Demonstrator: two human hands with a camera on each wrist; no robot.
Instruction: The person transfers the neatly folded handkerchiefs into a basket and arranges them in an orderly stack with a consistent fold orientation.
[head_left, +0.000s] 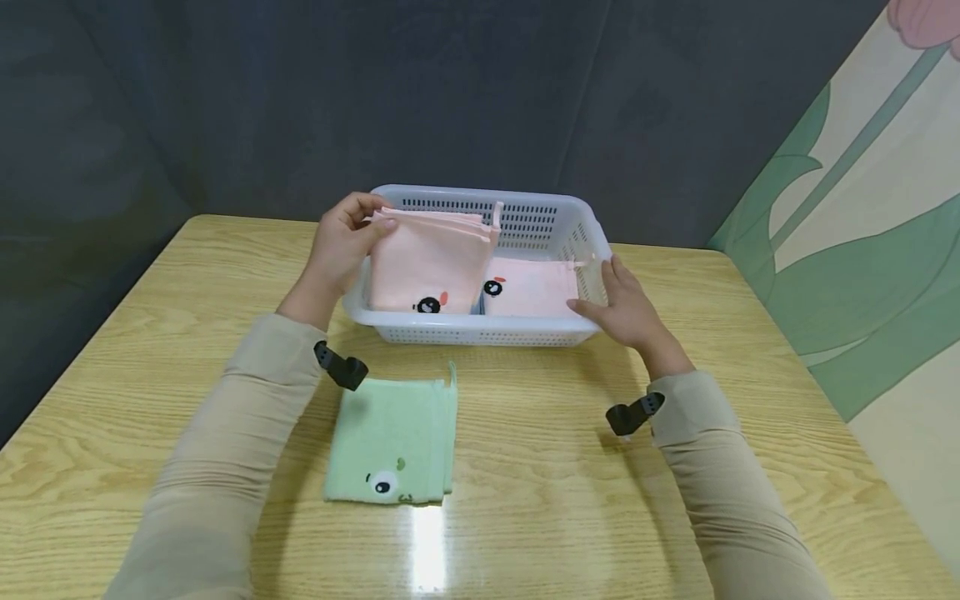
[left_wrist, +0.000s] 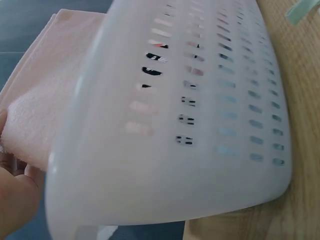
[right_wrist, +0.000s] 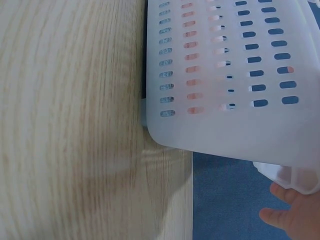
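A folded pink towel (head_left: 431,260) with an embroidered face tilts up in the left part of the white plastic basket (head_left: 480,322). My left hand (head_left: 341,242) pinches this towel's upper left corner between thumb and fingers, and the left wrist view shows the pink cloth (left_wrist: 40,90) rising over the basket's rim. Flat inside the basket's right half lies another folded pink towel (head_left: 536,287). At the basket's right end, my right hand (head_left: 628,308) rests on the rim with fingers fairly straight and the thumb over the front corner.
In front of the basket, a folded green towel (head_left: 393,442) with an eye design and a hanging loop lies on the wooden table (head_left: 540,500). A dark cloth (head_left: 375,92) hangs behind the table. A wall with painted flowers (head_left: 862,250) stands at the right.
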